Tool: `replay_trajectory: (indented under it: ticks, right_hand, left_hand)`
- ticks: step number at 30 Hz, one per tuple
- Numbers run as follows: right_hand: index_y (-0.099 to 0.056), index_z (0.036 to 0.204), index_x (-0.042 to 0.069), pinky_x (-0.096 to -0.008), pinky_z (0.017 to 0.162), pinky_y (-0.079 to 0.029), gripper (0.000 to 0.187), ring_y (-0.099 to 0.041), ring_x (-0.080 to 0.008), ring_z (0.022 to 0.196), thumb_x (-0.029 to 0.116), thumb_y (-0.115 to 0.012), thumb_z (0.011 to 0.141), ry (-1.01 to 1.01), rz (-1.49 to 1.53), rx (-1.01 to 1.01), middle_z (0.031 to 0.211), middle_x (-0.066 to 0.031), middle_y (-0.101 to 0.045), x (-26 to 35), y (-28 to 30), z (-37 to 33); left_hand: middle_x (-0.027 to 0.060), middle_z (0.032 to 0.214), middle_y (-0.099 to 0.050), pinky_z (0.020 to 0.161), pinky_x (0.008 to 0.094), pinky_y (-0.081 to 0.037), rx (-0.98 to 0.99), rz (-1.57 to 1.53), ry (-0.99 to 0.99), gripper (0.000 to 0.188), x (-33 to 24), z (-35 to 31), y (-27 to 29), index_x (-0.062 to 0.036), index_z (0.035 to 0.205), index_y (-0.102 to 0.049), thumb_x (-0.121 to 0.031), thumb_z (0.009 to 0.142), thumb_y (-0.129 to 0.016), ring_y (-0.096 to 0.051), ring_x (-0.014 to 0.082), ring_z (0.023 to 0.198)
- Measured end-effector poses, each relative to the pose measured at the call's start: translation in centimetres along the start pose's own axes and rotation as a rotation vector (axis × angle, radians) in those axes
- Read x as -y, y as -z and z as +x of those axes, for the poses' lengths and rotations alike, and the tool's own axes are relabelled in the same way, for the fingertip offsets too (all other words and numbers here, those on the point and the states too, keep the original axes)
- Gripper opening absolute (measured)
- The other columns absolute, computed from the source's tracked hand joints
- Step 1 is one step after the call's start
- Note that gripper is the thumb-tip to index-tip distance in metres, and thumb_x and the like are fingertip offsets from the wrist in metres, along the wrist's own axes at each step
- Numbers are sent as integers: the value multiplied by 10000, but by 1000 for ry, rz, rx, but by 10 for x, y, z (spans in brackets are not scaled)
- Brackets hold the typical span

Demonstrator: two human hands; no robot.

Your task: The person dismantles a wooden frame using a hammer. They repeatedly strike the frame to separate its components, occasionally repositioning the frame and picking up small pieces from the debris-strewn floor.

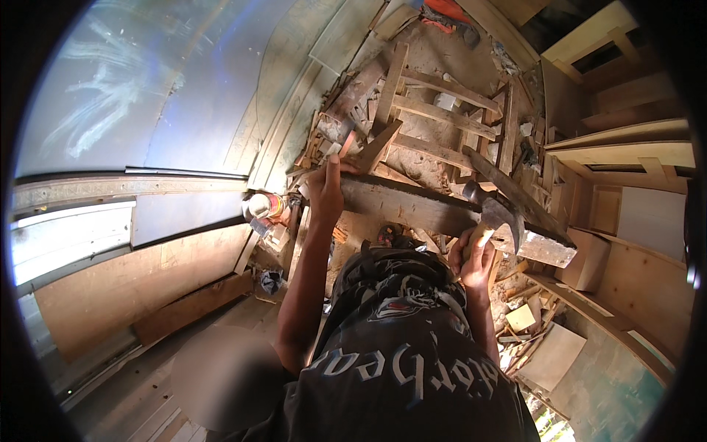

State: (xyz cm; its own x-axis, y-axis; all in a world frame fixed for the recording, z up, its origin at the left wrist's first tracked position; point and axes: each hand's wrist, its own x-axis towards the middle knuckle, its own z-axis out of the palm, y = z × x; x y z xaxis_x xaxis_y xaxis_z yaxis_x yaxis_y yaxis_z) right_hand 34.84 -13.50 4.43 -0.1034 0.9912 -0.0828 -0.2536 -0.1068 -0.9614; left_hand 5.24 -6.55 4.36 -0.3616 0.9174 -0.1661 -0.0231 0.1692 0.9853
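Observation:
A thick, weathered wooden beam (405, 204) lies crosswise in front of my body, its pale cut end at the right. My left hand (327, 193) is closed at the beam's left end, one digit pointing up; part of its grip is hidden. Just beyond it, a short dark piece of wood (381, 145) slants upward beside a thin reddish strip (347, 142). With my right hand (471, 256) I grip the handle of a claw hammer (498, 214). The hammer's metal head is over the right part of the beam, its claw toward the right.
Beyond the beam stands a ladder-like wooden frame (445, 114) on dusty, littered ground. Wood scraps (526, 317) and a pale board (554, 357) lie at the right. Wooden cabinet frames (626, 155) line the right side; a large bluish panel (147, 88) rises at the left, near a can (269, 206).

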Motion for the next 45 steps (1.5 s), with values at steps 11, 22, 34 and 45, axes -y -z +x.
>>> replay_trajectory:
  ticks: [11, 22, 34, 45]
  right_hand:
    - [-436, 882, 34, -232, 335, -273, 523, -344, -89, 357, 540, -387, 1005, -28, -63, 8, 508, -52, -431, 4, 2, -4]
    - [-511, 893, 34, -241, 328, -256, 508, -367, -95, 352, 460, -284, 1052, -79, -137, -87, 513, -26, -472, 2, -1, -8]
    - [-484, 781, 38, -227, 370, -307, 490, -399, -70, 395, 443, -383, 1038, -46, -31, 18, 549, -16, -469, 12, -3, 2]
    - [-487, 791, 41, -240, 372, -317, 483, -387, -74, 385, 425, -354, 1052, -35, -56, 26, 521, -11, -454, 7, -4, 3]
  left_hand:
    - [114, 957, -679, 902, 339, -432, 116, -95, -254, 268, 11, -3, 8, 37, 886, -668, -158, 964, -501, -612, 202, 956]
    - [125, 1025, -660, 962, 371, -428, 41, 13, -319, 300, 16, 2, 2, 7, 1056, -599, -227, 902, -492, -613, 248, 995]
    - [100, 854, -687, 792, 317, -453, -60, 72, -202, 309, 9, 9, 2, 52, 847, -650, -208, 970, -537, -604, 180, 819]
    - [23, 754, -641, 735, 279, -428, -121, 14, -169, 234, 23, 16, 8, 9, 793, -669, -164, 933, -598, -544, 113, 752]
